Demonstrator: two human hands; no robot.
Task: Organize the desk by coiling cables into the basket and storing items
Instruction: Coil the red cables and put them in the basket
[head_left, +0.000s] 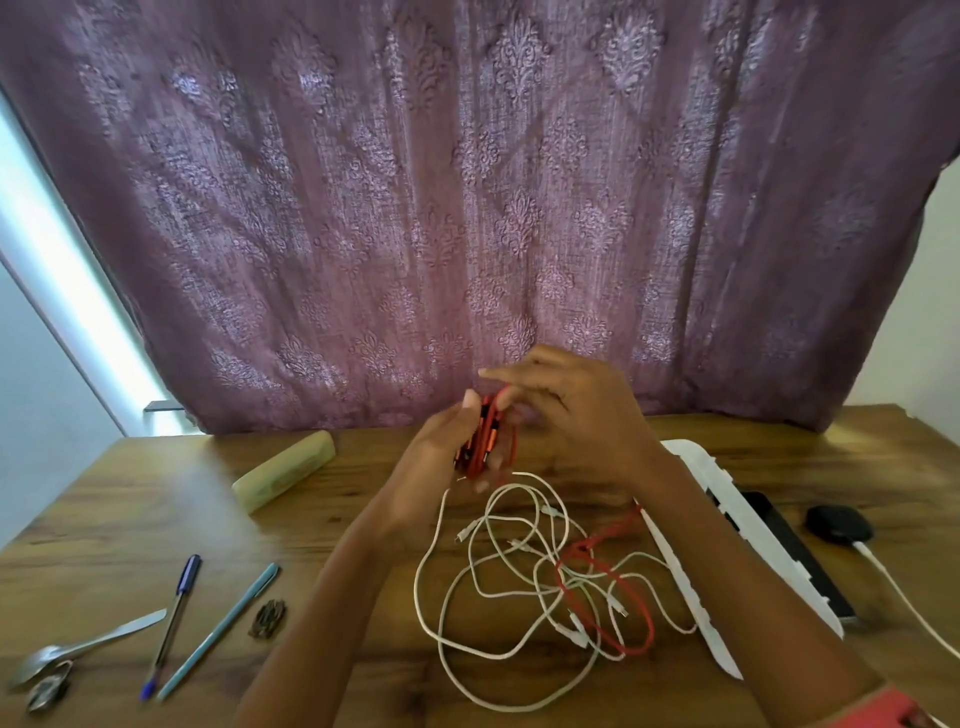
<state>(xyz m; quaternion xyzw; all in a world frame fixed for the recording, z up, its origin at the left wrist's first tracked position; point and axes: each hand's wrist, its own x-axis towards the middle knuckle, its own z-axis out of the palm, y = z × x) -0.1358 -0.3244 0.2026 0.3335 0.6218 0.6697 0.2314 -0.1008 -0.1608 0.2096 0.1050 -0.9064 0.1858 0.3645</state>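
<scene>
Both hands are raised above the wooden desk (130, 525) — left hand (447, 447) clasps the coiled red cable (485, 441) steady, right hand (566, 410) pinches its loop, likely tidying it for the white basket (696, 577) beside.

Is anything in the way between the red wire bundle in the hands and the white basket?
Nothing visible blocks it. The red cable coil is held up between the left hand and right hand, and the white basket lies just right, beneath the right forearm.

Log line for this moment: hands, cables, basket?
left hand: holds red coil | right hand: winding it | white cables: loose on desk | basket: no cables visible inside
</scene>
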